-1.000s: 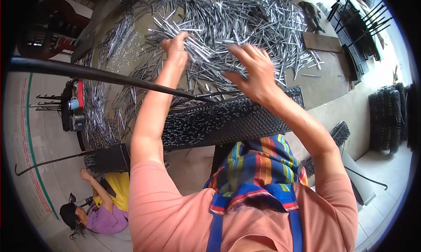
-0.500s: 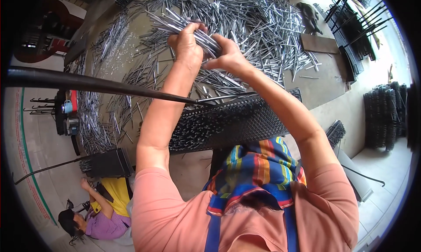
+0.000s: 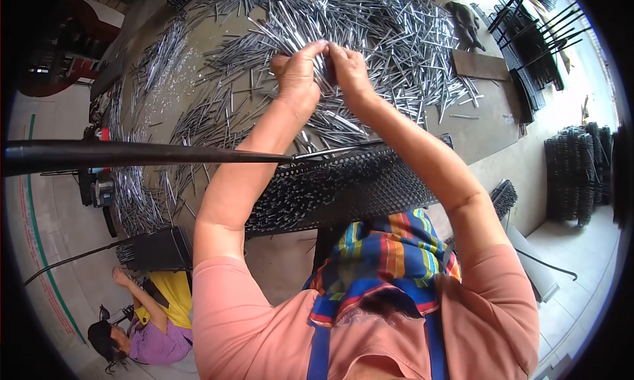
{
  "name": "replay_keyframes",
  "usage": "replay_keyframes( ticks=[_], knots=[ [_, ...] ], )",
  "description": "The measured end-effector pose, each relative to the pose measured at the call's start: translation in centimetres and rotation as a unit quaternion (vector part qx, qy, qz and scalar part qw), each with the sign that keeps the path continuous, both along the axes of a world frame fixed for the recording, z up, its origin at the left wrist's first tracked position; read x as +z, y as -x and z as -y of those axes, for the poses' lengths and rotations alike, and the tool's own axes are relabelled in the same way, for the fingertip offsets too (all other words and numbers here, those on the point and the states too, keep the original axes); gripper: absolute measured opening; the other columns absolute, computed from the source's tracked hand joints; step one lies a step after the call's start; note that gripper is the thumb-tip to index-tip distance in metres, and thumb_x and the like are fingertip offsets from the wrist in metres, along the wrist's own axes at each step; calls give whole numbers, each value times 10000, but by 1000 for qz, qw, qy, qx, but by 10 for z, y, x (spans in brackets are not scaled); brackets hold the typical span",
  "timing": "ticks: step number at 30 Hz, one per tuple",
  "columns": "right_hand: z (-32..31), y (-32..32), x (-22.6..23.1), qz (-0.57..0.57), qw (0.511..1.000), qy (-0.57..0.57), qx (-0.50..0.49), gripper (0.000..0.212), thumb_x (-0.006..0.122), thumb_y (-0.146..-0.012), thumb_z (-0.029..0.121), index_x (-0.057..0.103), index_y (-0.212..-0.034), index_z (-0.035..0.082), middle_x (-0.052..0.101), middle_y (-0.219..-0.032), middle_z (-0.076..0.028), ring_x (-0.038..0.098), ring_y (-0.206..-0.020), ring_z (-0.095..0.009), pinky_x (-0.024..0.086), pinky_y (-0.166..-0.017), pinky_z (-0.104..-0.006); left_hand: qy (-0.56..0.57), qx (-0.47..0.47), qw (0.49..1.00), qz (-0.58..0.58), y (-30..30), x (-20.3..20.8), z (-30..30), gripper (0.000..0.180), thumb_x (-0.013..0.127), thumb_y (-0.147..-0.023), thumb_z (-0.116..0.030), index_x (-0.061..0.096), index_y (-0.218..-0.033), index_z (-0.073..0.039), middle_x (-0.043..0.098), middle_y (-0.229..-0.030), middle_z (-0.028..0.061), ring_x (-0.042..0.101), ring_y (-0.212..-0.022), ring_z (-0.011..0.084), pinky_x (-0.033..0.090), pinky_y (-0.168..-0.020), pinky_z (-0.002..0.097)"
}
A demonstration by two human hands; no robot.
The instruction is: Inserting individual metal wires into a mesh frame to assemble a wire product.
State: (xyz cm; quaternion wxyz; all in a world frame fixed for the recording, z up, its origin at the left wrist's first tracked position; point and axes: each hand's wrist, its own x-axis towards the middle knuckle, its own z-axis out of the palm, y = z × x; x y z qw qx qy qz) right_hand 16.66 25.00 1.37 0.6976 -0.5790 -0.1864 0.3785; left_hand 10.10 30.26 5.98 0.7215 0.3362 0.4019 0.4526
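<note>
Under and beyond both hands: work table [image 3: 492,115], most of it buried in a loose pile of metal rods [image 3: 403,43], lying every which way. Spilled rods run left of the left hand too.

Nearer than the hands, between them and the body: long perforated black tray [image 3: 389,182]. Dark pin-like pieces crowd its left part; right part shows mostly bare holes.

Obstruction: black pole [image 3: 132,153] comes in from far left of the left hand, crosses in front of the left forearm, ends by the tray's far edge. Can't tell if they touch.

Well left of and behind the left hand: co-worker [image 3: 162,340], with a black box [image 3: 158,248] just ahead. Well right of the right hand: stack of dark bristly racks [image 3: 571,175]. Closer in, same side: brown flat plate [image 3: 482,64], dark limp item [image 3: 465,24] past it.

Between the palms, over the pile: rod bundle [image 3: 287,33]. Long axis slants, far-left end fanned out, near-right end by the right palm.

Left hand [image 3: 298,79] is curled round the bundle. Right hand [image 3: 350,71] is half-closed, cupped against its right side; fingers partly hidden, can't tell if it grips.
</note>
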Motion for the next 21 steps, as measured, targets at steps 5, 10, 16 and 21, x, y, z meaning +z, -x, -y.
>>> replay_keyframes(
  ticks=[5,10,16,21],
  knots=[
    [36,-56,10,-219,957,-74,174,392,553,-939,439,619,-1088,82,645,-913,-48,607,-834,-181,482,-770,-356,9,-422,903,-75,9,1,-10,209,705,-708,71,644,-899,15,670,-763,82,653,-618,174,556,-558,319],
    [32,-79,23,-60,988,-26,141,369,640,-889,356,672,-1138,86,697,-1014,-47,626,-875,-171,430,-782,-356,-105,-547,786,-267,5,0,-2,263,746,-646,43,616,-862,-30,604,-664,28,567,-527,117,444,-475,245],
    [67,-118,-20,122,979,162,20,506,742,-821,331,623,-1236,68,667,-1184,-112,637,-1034,-199,465,-816,-362,-239,-385,695,-558,42,13,-44,107,687,-654,33,599,-711,12,628,-620,94,574,-457,150,432,-401,286],
    [130,-98,1,379,903,198,-34,441,772,-775,209,656,-1147,2,703,-1073,-130,661,-982,-191,498,-902,-311,-83,-148,944,-282,175,31,-71,73,697,-752,-2,626,-747,12,632,-660,118,612,-545,199,496,-478,321]
  ],
)
